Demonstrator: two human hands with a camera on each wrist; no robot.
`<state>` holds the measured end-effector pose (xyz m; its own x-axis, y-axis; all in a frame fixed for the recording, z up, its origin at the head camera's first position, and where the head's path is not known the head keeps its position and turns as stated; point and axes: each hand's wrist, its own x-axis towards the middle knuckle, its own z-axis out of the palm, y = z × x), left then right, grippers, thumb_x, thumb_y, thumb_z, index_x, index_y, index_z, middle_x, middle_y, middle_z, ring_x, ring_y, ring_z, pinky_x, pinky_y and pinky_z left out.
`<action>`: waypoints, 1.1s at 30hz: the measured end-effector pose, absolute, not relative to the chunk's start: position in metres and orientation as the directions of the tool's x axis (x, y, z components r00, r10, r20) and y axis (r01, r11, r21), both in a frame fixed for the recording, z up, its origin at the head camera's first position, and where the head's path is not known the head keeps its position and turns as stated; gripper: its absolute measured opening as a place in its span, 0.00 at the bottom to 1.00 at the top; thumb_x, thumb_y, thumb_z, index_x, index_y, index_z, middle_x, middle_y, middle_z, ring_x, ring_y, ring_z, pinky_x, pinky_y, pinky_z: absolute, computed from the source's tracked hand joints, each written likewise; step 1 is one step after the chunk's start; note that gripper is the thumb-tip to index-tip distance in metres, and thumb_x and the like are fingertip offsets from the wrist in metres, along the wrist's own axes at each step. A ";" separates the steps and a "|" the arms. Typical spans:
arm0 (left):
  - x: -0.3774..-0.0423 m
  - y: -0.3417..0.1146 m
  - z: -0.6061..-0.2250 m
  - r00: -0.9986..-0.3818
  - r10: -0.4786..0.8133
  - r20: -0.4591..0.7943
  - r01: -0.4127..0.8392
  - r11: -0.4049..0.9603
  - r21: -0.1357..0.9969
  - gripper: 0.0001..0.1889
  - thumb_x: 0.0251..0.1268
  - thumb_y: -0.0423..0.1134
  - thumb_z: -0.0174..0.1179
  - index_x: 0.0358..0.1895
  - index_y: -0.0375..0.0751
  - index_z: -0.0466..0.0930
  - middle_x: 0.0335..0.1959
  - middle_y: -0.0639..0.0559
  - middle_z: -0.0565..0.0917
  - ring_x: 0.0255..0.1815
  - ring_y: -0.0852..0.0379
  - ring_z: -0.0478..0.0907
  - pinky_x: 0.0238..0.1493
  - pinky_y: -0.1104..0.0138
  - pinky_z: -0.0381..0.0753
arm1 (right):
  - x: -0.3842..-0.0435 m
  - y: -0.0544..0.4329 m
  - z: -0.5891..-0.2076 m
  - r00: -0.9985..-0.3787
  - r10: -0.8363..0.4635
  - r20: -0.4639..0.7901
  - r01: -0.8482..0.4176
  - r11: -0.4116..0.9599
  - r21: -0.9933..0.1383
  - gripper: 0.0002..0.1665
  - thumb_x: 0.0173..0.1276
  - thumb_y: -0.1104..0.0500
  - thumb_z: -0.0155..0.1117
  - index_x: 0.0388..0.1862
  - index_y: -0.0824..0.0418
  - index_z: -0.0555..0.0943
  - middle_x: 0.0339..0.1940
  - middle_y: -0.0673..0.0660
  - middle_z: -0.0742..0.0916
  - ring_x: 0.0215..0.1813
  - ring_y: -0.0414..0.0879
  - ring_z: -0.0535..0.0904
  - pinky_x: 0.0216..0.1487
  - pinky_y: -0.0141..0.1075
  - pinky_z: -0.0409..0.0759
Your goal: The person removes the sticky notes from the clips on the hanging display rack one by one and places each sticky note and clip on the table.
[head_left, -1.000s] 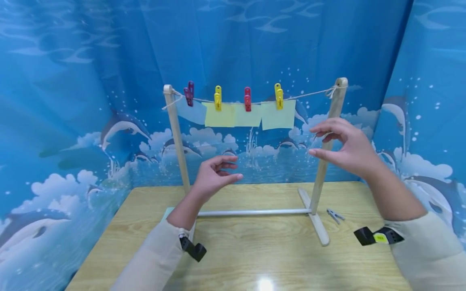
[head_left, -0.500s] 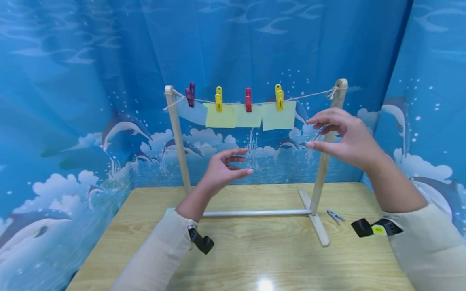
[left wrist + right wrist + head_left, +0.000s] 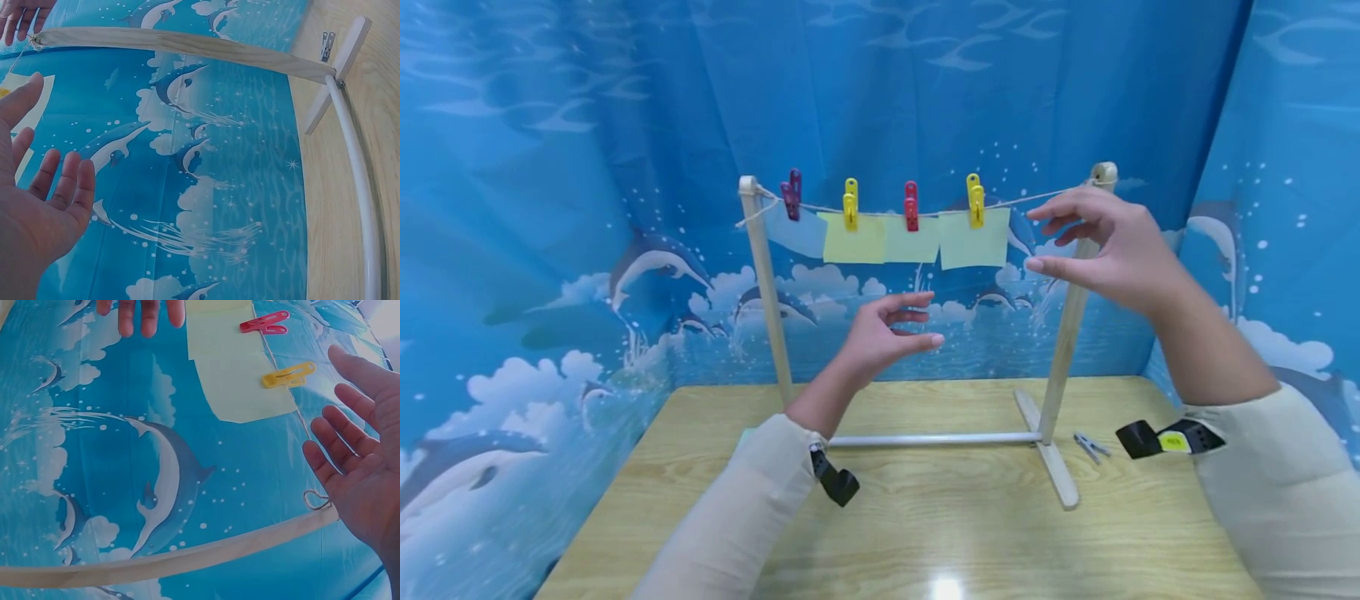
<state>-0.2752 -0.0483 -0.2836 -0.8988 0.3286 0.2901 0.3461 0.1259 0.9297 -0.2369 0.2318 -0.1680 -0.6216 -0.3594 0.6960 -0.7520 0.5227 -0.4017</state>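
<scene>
My left hand point(image 3: 880, 337) is held in the air below the hanging papers, thumb apart from loosely bent fingers, with nothing in it. My right hand point(image 3: 1108, 242) is raised in front of the right post point(image 3: 1070, 333), also holding nothing. Left of it, a string point(image 3: 1030, 198) carries a purple clothespin point(image 3: 792, 196), a yellow clothespin point(image 3: 851, 204), a red clothespin point(image 3: 912, 207) and another yellow clothespin point(image 3: 289, 375). These pin a pale blue paper point(image 3: 796, 232), a yellow paper point(image 3: 854, 240), a pale green paper point(image 3: 912, 240) and a larger pale green paper point(image 3: 974, 240).
A grey clothespin point(image 3: 1091, 447) lies on the wooden table point(image 3: 970, 517), right of the rack's foot point(image 3: 1058, 475). The white crossbar point(image 3: 932, 439) joins the posts low down. A light green sheet point(image 3: 745, 437) shows partly behind my left sleeve. A blue dolphin curtain point(image 3: 925, 92) hangs behind.
My left hand has moved right and up, toward the middle below the papers. The right hand has risen beside the right post. Papers and clothespins hang as before.
</scene>
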 end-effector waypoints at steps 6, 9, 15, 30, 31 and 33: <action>-0.280 -0.040 -0.279 -0.907 0.319 0.276 0.331 0.131 0.935 0.28 0.53 0.48 0.74 0.60 0.59 0.79 0.58 0.56 0.79 0.56 0.58 0.77 0.49 0.59 0.84 | -0.240 0.224 -0.156 -0.630 -0.359 0.688 -0.735 0.560 -0.381 0.27 0.58 0.64 0.75 0.58 0.62 0.80 0.54 0.55 0.81 0.49 0.41 0.75 0.50 0.20 0.75; -0.284 -0.035 -0.279 -0.914 0.309 0.262 0.317 0.143 0.938 0.28 0.53 0.49 0.74 0.60 0.60 0.79 0.57 0.57 0.79 0.56 0.57 0.77 0.51 0.58 0.83 | -0.241 0.218 -0.149 -0.624 -0.363 0.693 -0.735 0.573 -0.362 0.27 0.59 0.63 0.75 0.58 0.62 0.80 0.55 0.55 0.81 0.49 0.40 0.74 0.50 0.20 0.75; -0.291 -0.023 -0.280 -0.925 0.277 0.262 0.309 0.142 0.940 0.28 0.52 0.49 0.75 0.59 0.59 0.80 0.54 0.58 0.80 0.56 0.55 0.78 0.50 0.57 0.82 | -0.241 0.207 -0.134 -0.619 -0.387 0.684 -0.733 0.597 -0.326 0.26 0.61 0.60 0.73 0.59 0.60 0.79 0.56 0.53 0.80 0.51 0.41 0.74 0.51 0.21 0.75; -0.301 0.001 -0.277 -0.958 0.198 0.205 0.232 0.124 0.965 0.23 0.56 0.44 0.73 0.56 0.62 0.81 0.49 0.63 0.81 0.50 0.62 0.79 0.49 0.62 0.83 | -0.256 0.192 -0.112 -0.758 -0.303 0.577 -0.586 0.704 -0.401 0.28 0.66 0.51 0.69 0.62 0.60 0.78 0.57 0.57 0.81 0.52 0.49 0.77 0.45 0.24 0.78; -0.302 0.001 -0.276 -0.960 0.192 0.206 0.228 0.104 0.968 0.22 0.56 0.43 0.73 0.56 0.61 0.81 0.49 0.62 0.81 0.50 0.61 0.79 0.49 0.62 0.83 | -0.258 0.191 -0.110 -0.767 -0.305 0.564 -0.578 0.711 -0.402 0.29 0.66 0.50 0.68 0.63 0.60 0.77 0.57 0.57 0.81 0.52 0.49 0.77 0.46 0.27 0.79; -0.304 0.002 -0.275 -0.962 0.181 0.204 0.219 0.066 0.974 0.22 0.56 0.42 0.72 0.56 0.60 0.82 0.48 0.61 0.82 0.50 0.61 0.79 0.49 0.63 0.83 | -0.261 0.191 -0.108 -0.792 -0.306 0.529 -0.554 0.726 -0.409 0.30 0.66 0.49 0.68 0.64 0.59 0.76 0.58 0.57 0.80 0.54 0.50 0.76 0.48 0.33 0.80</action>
<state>-0.3044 0.0023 -0.2749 -0.9621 0.1809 0.2039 0.2186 0.0655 0.9736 -0.2608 0.1907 -0.1080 -0.7915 -0.3065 0.5287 -0.5538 0.7255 -0.4085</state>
